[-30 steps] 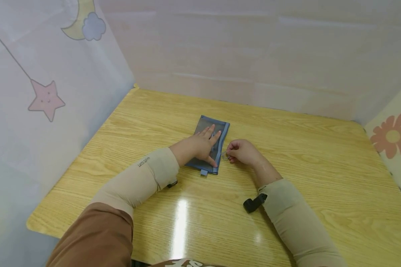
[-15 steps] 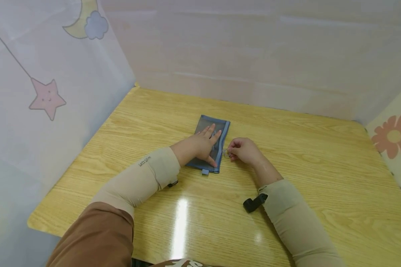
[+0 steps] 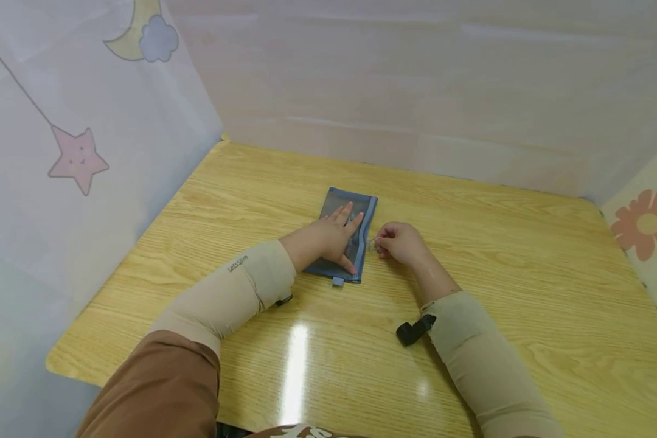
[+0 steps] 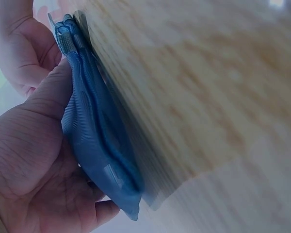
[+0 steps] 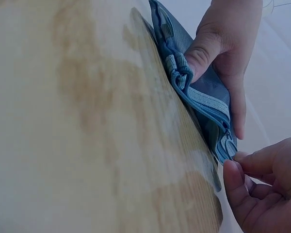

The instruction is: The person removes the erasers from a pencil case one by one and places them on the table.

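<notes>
A flat blue zip pouch (image 3: 339,198) with a greyish see-through face lies on the table. My left hand (image 3: 330,238) rests across it with fingers spread, pressing it down. In the left wrist view the pouch (image 4: 104,141) appears edge-on beside that hand's palm. Just off the pouch's right edge, my right hand (image 3: 401,243) pinches a small zipper pull between thumb and forefinger. The right wrist view has the zipper pull (image 5: 229,145) as a loop, with the zip edge parted below the slider. A short fabric tab (image 3: 337,281) sticks out at the near end.
The wood-grain table (image 3: 498,261) extends around the pouch on every side. Pale printed sheets, one bearing a pink star (image 3: 79,159), rise behind it and at both sides. A black wrist camera (image 3: 413,331) juts from the right forearm.
My right hand has shifted slightly away from me along the pouch's right edge, still pinching the zipper pull. The left hand keeps its place on the pouch.
</notes>
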### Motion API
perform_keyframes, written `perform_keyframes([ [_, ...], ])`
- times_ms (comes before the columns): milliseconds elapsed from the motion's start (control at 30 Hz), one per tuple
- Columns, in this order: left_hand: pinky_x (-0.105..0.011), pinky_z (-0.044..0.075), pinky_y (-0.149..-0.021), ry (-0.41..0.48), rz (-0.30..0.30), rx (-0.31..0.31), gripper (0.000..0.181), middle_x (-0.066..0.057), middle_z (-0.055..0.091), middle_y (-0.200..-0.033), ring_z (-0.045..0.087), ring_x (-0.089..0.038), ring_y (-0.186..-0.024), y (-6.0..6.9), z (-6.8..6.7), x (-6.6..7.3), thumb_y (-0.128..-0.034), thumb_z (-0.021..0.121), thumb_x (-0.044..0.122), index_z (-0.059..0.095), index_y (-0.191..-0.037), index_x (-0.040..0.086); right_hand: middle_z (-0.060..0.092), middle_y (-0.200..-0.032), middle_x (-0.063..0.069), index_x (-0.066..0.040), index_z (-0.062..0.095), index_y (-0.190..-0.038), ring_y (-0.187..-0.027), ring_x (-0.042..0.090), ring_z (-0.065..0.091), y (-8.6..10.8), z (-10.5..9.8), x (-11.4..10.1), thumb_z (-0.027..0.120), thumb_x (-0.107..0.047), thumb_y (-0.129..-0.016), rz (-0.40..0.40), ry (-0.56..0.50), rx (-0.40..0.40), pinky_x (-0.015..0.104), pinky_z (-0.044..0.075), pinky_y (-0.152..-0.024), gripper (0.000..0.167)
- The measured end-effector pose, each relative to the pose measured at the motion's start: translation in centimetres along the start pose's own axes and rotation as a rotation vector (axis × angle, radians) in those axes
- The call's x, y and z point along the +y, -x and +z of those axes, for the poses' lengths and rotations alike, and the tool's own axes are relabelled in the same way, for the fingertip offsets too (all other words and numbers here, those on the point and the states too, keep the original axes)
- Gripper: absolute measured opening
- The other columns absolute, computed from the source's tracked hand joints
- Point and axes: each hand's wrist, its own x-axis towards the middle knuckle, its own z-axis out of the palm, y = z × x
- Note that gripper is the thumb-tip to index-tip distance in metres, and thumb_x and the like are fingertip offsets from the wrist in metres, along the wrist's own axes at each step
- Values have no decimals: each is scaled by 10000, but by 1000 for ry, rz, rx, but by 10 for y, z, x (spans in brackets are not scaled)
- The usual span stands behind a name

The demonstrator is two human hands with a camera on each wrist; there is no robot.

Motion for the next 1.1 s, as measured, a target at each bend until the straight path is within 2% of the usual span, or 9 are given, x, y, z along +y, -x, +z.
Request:
perform_keyframes([
  [733, -467, 165, -1092, -39, 11, -4, 1273, -174, -183, -1490, -41, -321, -1384, 2, -2, 0, -583, 549, 788, -110, -1465, 149, 597, -835, 117, 12, 615, -909, -655, 147, 594, -10, 0, 1, 540, -83, -917, 9, -26, 52, 262, 520, -628, 122],
  [1100, -467, 160, -1093, -42, 13, -13, 1285, -163, -211, -1485, -62, -321, -1382, 0, -1, -1, -570, 541, 798, -123, -1462, 152, 597, -848, 128, 24, 615, -909, -631, 137, 603, -16, 0, 5, 544, -83, -915, -24, -35, 101, 252, 524, -616, 129],
])
